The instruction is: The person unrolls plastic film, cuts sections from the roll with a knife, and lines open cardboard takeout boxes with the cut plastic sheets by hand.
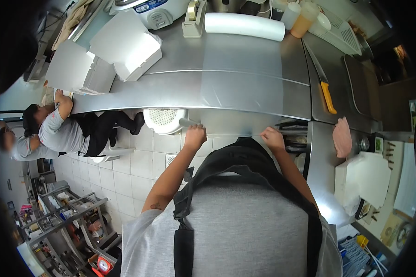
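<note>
A sheet of clear plastic film [242, 85] runs from a white roll [245, 26] at the back of the steel counter [171, 87] and hangs over its front edge. My left hand [196, 137] is closed at the left corner of the film, and a small pale grey piece, too unclear to name, sticks out beside it. My right hand [272, 138] pinches the film's lower right part. Both hands are in front of the counter edge, apart from each other.
Two open white boxes [127, 44] stand at the counter's left. A knife with an orange handle [328, 97] lies at the right, near a pink cloth-like piece [342, 137]. Below the counter is a white stool [164, 120]. Two people [62, 127] are at the far left.
</note>
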The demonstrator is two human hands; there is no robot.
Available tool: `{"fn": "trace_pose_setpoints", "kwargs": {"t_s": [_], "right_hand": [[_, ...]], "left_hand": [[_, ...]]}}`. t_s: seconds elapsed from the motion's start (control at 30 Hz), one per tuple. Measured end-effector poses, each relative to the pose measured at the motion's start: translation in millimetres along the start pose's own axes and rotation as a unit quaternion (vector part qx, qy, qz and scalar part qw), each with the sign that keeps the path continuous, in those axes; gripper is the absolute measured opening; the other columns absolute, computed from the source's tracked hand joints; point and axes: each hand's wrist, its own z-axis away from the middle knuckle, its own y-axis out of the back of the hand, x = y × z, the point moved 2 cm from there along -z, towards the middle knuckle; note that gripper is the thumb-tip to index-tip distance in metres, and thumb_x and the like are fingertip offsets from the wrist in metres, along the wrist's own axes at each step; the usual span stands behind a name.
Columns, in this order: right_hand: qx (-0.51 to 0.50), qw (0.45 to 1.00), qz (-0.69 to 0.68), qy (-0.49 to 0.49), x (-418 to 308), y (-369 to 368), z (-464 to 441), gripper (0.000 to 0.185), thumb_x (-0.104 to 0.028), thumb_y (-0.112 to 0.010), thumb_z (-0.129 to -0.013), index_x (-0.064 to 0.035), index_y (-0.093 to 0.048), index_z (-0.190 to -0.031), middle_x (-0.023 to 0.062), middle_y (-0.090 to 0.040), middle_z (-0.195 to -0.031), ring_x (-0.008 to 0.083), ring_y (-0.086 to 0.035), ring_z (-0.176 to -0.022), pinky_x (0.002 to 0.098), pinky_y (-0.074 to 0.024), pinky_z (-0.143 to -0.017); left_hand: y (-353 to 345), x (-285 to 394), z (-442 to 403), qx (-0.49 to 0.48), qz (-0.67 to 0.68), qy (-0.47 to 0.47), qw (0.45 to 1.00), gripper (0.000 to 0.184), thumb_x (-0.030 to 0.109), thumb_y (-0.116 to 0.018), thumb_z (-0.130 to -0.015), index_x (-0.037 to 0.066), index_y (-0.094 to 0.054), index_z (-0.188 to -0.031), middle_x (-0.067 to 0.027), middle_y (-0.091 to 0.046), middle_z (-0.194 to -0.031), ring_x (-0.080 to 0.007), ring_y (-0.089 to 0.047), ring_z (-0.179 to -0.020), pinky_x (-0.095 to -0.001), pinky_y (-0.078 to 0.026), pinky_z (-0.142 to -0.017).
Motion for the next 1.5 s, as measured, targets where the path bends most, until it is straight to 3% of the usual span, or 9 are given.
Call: {"fn": "trace_pose_setpoints", "kwargs": {"t_s": [0.2, 0.43, 0.6, 0.7, 0.77, 0.9, 1.0, 1.1, 1.5], "right_hand": [[-0.002, 0.993, -0.079, 0.084, 29.1, 2.4, -38.1, 0.011, -0.021, -0.065, -0.084, -0.0133, -0.071, -0.089, 0.006, -0.067, -0.092, 0.0284, -0.066, -0.084, 0.0429, -0.053, -0.076], [-0.193, 0.974, 0.096, -0.071, 84.2, -12.4, -62.7, 0.021, -0.024, -0.061, -0.088, -0.0081, -0.071, -0.099, 0.0199, -0.066, -0.108, 0.0376, -0.064, -0.095, 0.0466, -0.0502, -0.083], [-0.319, 0.939, -0.039, -0.118, 49.2, 88.4, -48.3, 0.032, -0.022, -0.059, -0.09, -0.0055, -0.068, -0.116, 0.022, -0.065, -0.118, 0.0361, -0.061, -0.111, 0.0419, -0.0468, -0.097], [-0.454, 0.88, -0.051, -0.131, 26.8, 175.9, -52.6, 0.035, -0.02, -0.059, -0.091, -0.0036, -0.065, -0.121, 0.0166, -0.07, -0.111, 0.0278, -0.067, -0.099, 0.0352, -0.0519, -0.088], [-0.411, 0.784, -0.388, -0.258, 35.5, 233.8, -58.6, 0.031, -0.021, -0.058, -0.094, -0.0058, -0.067, -0.12, 0.0111, -0.072, -0.095, 0.0201, -0.069, -0.086, 0.0297, -0.054, -0.078], [0.067, 0.952, -0.085, -0.285, 90.7, 288.4, -106.8, 0.046, -0.024, -0.069, -0.088, -0.0097, -0.06, -0.13, 0.0108, -0.066, -0.089, 0.0233, -0.064, -0.078, 0.0325, -0.053, -0.074], [0.074, 0.942, 0.27, -0.183, 129.0, 279.2, -119.2, 0.066, -0.024, -0.075, -0.081, -0.0144, -0.048, -0.141, 0.0178, -0.061, -0.11, 0.0306, -0.063, -0.091, 0.038, -0.0509, -0.082], [0.066, 0.961, 0.178, -0.201, 145.4, 269.5, -129.1, 0.078, -0.025, -0.075, -0.078, -0.0198, -0.039, -0.147, 0.0217, -0.053, -0.124, 0.0375, -0.058, -0.105, 0.0425, -0.0473, -0.091], [0.212, 0.929, -0.06, -0.298, 186.9, 248.5, -129.4, 0.045, -0.023, -0.055, -0.094, -0.0123, -0.049, -0.137, 0.0057, -0.055, -0.067, 0.0163, -0.055, -0.061, 0.033, -0.046, -0.059]], "left_hand": [[-15.4, -4.7, -44.3, -0.054, -0.058, 0.055, 0.995, 0.016, 0.016, -0.056, -0.08, 0.009, -0.07, -0.078, -0.0111, -0.068, -0.087, -0.0254, -0.067, -0.086, -0.0403, -0.048, -0.08], [-27.7, -27.2, -54.8, -0.057, -0.141, 0.155, 0.976, 0.02, 0.018, -0.06, -0.079, 0.011, -0.073, -0.092, -0.0116, -0.07, -0.093, -0.0274, -0.067, -0.088, -0.0439, -0.048, -0.088], [8.7, -85.3, -38.5, -0.333, 0.023, 0.283, 0.899, 0.043, 0.042, -0.07, -0.081, 0.011, -0.07, -0.11, -0.0092, -0.071, -0.11, -0.0242, -0.068, -0.098, -0.04, -0.053, -0.082], [114.3, -91.2, -63.7, -0.423, 0.316, 0.288, 0.799, 0.038, 0.04, -0.064, -0.086, 0.009, -0.073, -0.104, -0.008, -0.074, -0.083, -0.0193, -0.07, -0.071, -0.0362, -0.054, -0.07], [155.7, -95.7, -86.0, -0.337, 0.472, 0.291, 0.761, 0.03, 0.032, -0.058, -0.092, 0.007, -0.075, -0.095, -0.0096, -0.073, -0.076, -0.0156, -0.068, -0.062, -0.0326, -0.053, -0.063], [164.4, -111.3, -193.5, -0.087, 0.274, 0.285, 0.914, 0.048, 0.048, -0.065, -0.085, 0.002, -0.074, -0.088, -0.0146, -0.072, -0.079, -0.0282, -0.07, -0.074, -0.0379, -0.053, -0.069], [148.3, -111.5, -255.4, -0.028, 0.328, 0.322, 0.888, 0.05, 0.053, -0.07, -0.08, 0.005, -0.075, -0.091, -0.0156, -0.073, -0.084, -0.0285, -0.071, -0.082, -0.0387, -0.054, -0.074], [148.2, -105.2, -284.2, -0.038, 0.317, 0.349, 0.881, 0.047, 0.052, -0.074, -0.076, 0.007, -0.076, -0.089, -0.013, -0.072, -0.079, -0.0267, -0.07, -0.077, -0.0373, -0.054, -0.071], [132.0, -101.1, -281.9, -0.02, 0.508, 0.336, 0.793, 0.031, 0.031, -0.073, -0.082, 0.001, -0.071, -0.089, -0.01, -0.07, -0.07, -0.0183, -0.068, -0.059, -0.0301, -0.052, -0.055]]}}
